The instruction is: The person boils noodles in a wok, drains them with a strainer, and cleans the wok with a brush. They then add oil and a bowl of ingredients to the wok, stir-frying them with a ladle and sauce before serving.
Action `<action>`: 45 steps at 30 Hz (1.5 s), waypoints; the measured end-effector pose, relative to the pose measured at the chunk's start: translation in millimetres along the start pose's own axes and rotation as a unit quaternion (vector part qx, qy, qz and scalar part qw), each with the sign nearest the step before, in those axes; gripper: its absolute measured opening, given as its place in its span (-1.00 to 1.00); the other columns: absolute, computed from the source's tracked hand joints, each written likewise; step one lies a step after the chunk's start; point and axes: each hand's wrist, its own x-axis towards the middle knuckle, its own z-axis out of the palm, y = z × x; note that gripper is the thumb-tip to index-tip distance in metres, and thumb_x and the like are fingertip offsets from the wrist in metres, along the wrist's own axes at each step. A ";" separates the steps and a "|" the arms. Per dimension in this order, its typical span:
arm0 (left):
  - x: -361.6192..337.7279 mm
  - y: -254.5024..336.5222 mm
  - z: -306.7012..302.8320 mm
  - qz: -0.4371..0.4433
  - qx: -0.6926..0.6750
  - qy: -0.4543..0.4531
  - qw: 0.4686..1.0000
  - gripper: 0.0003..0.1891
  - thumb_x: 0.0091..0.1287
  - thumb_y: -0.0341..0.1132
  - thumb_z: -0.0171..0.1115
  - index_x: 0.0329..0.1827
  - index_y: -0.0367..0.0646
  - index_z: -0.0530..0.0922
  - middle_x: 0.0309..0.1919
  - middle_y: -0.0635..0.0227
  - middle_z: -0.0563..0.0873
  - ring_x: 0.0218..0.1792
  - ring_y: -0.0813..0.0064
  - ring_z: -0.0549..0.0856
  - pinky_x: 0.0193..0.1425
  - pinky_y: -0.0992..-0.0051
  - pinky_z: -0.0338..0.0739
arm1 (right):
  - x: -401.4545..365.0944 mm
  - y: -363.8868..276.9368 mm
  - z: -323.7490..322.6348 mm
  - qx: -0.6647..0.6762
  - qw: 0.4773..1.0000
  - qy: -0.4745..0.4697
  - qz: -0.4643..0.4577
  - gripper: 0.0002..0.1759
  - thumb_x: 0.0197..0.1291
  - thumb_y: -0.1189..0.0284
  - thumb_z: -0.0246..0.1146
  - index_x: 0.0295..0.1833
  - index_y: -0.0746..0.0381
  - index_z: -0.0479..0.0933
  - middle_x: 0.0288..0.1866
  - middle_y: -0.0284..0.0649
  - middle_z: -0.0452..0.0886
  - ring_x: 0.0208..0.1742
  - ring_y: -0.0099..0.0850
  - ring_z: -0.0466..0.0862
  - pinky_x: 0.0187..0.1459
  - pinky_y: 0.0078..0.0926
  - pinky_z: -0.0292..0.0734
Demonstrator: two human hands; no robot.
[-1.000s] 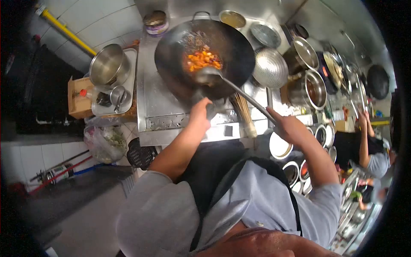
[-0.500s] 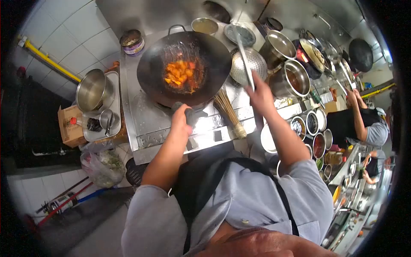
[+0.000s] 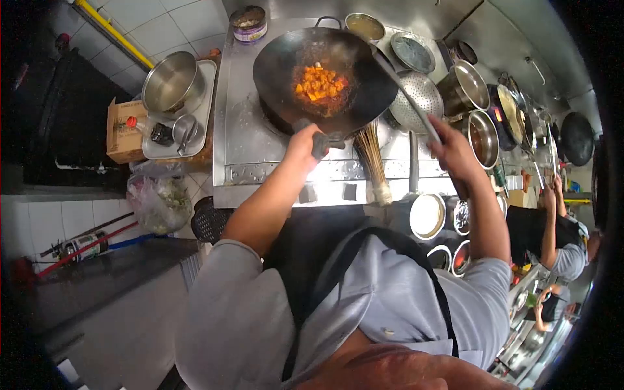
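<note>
My left hand is wrapped round the dark handle of a large black wok. Orange chunks of food lie in the wok's middle. In my right hand is a long metal utensil, its far end over the wok's right rim; its tip is hard to make out. A perforated metal strainer sits beyond the utensil's shaft. Between my hands a bundled bamboo brush rests on the steel stove top.
At left stand a steel pot, a tray and a cardboard box. Steel pots and round containers are at the right. Two other people work at far right, one holding long utensils.
The whole view has shifted, so the stove and wok appear farther right and higher. The utensil in my right hand now reaches over the wok's right rim; before, it pointed up past the strainer.
</note>
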 end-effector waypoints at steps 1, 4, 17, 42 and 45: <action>-16.3 -7.8 0.6 -0.005 0.005 0.017 1.000 -0.91 0.19 -0.40 0.23 -0.37 -0.22 0.53 -0.52 0.24 0.60 -0.60 0.31 0.61 -0.56 0.34 0.54 | -26.5 -5.5 1.0 -0.034 0.999 -0.021 -0.025 -0.31 0.26 0.55 0.23 0.53 0.17 0.31 -0.01 -0.09 0.73 -0.09 -0.35 0.68 0.01 -0.38 0.57; -74.2 -30.4 -8.8 0.038 0.021 0.018 0.999 -0.75 0.21 -0.38 0.25 -0.05 -0.21 0.61 -0.25 0.22 0.68 -0.34 0.34 0.70 -0.45 0.25 0.59 | -67.4 6.1 -3.1 -0.180 0.966 -0.117 -0.145 -0.21 0.15 0.47 0.28 0.55 0.01 0.29 -0.09 0.10 0.69 -0.09 0.06 0.71 0.01 -0.19 0.58; -81.3 -43.8 -60.4 0.013 0.050 0.012 0.999 -0.85 0.22 -0.42 0.27 -0.17 -0.18 0.55 -0.26 0.25 0.64 -0.28 0.26 0.70 -0.32 0.24 0.66 | -80.3 51.6 122.3 -0.056 0.987 0.092 -0.122 -0.23 0.21 0.49 0.31 0.55 0.07 0.27 0.12 0.14 0.66 0.05 0.10 0.70 0.08 -0.11 0.59; -130.6 -49.0 -65.2 0.116 0.186 0.015 0.976 -0.84 0.22 -0.37 0.28 -0.21 -0.23 0.60 -0.34 0.30 0.69 -0.38 0.32 0.71 -0.37 0.27 0.58 | -142.5 -19.0 163.3 0.687 0.687 -0.236 0.032 -0.79 0.44 0.39 0.11 0.12 0.15 0.38 -0.43 -0.44 0.42 -0.66 -0.63 0.34 -0.61 -0.64 0.28; -182.0 -31.4 -91.4 0.014 0.191 -0.017 0.981 -0.85 0.19 -0.33 0.33 -0.23 -0.18 0.64 -0.32 0.35 0.71 -0.36 0.42 0.69 -0.42 0.41 0.54 | -184.5 -12.5 186.8 0.684 0.701 -0.202 0.015 -0.65 0.37 0.41 0.14 0.24 0.20 0.40 -0.45 -0.41 0.41 -0.65 -0.60 0.39 -0.59 -0.61 0.32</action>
